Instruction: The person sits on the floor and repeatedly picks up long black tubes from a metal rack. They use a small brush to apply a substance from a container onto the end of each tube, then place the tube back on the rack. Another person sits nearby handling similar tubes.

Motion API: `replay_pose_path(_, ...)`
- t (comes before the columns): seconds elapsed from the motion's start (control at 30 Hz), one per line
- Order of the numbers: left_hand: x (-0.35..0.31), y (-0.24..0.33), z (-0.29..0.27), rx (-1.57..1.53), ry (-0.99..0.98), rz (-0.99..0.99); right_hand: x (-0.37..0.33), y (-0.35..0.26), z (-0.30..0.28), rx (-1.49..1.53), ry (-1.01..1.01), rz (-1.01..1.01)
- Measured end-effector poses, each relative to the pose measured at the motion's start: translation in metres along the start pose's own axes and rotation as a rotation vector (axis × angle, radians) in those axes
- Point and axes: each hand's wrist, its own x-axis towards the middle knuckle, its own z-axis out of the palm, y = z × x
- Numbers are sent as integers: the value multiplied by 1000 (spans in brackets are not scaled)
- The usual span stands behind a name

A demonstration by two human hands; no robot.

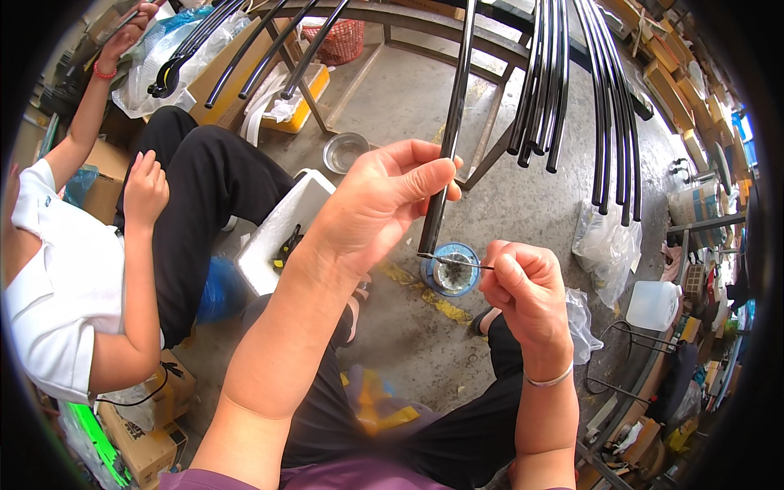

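The left hand [384,196] is gripping a black rod [457,90] near its lower end, the thumb pressing on one side and the fingers curling round the other. The rod is slanting down from the upper edge of the view, its lower end hanging over the floor [531,196] between the person's knees. The right hand [527,286] is pinching a thin stick [469,264] between thumb and bent forefinger, the other fingers curling in toward the palm. The stick is pointing leftward, and its tip is meeting the rod's lower end. Directly under both, a blue pot [456,291] is standing on the floor, dark and pale grey showing inside it. A bangle [549,377] is circling the right wrist.

Ahead, more black rods [543,90] are jutting past the near edge of a metal rack [425,20], some to the left of the held rod and two bunches to its right. On the floor near the rack's left legs, a yellow tub [310,106] and a metal bowl [345,153] are sitting, with a red basket [339,41] farther back. A white box [257,257] is standing left of the left forearm. Beyond it, a co-worker [73,269] in a white top is sitting, one hand lifting toward the upper left corner of the view.
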Motion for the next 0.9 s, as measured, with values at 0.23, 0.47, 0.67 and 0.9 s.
replay_pose_path(0.23,-1,1,2,-11,7,-26,0,0,1,4,5,8)
replay_pose_path(0.47,0,-3,-3,-1,-12,3,0,1,1,7,-7,3)
replay_pose_path(0.67,0,-1,0,-7,-3,-30,0,2,-1,18,-8,10)
replay_pose_path(0.9,0,0,0,1,-2,-13,0,1,-1,33,-6,2)
